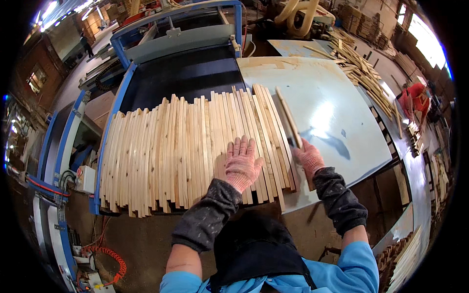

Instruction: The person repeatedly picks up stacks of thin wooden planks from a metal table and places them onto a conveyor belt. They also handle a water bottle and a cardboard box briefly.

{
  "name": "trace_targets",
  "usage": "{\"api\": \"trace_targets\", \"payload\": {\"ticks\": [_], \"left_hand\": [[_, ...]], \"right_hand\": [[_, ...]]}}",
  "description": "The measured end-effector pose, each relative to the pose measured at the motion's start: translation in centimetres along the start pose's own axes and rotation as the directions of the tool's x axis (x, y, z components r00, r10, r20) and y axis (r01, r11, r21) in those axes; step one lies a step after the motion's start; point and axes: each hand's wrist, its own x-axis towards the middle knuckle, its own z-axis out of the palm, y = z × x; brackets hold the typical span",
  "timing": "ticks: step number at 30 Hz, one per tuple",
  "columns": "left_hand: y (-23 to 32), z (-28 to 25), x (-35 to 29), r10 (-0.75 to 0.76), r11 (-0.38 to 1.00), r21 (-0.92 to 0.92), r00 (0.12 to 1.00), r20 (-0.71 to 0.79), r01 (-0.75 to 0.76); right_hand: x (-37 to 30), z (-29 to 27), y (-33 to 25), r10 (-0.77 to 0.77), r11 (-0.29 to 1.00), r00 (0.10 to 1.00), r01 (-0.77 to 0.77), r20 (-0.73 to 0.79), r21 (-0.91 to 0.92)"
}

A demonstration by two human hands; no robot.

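A wide row of pale wooden strips [166, 151] lies side by side across the dark conveyor belt [181, 80] and onto the edge of a shiny metal tabletop [317, 88]. My left hand [242, 163], in a pinkish work glove, rests flat on the strips near the row's right end, fingers stretched out. Just right of the row, my right hand [309, 157], gloved alike, grips a single wooden strip [287, 113] around its lower half. That strip is apart from the row and slants over the metal top. The fingertips around it are partly hidden.
A blue machine frame [178, 14] spans the belt's far end. Loose strips [359, 68] are heaped beyond the tabletop at right. A person in red [415, 100] bends over work at far right. A coiled orange hose [115, 259] hangs at lower left.
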Motion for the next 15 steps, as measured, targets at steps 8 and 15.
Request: {"api": "trace_targets", "payload": {"ticks": [8,15], "left_hand": [[-0.5,0.7,0.4,0.041,0.999,0.035,0.995,-0.094,-0.038],[0.2,-0.4,0.7,0.004,0.996,0.093,1.0,-0.006,-0.003]], "right_hand": [[-0.3,-4.8,1.4,0.001,0.718,0.968,-0.176,-0.251,-0.673],[-0.4,1.4,-7.9,-0.37,0.79,0.911,0.206,-0.181,-0.578]]}}
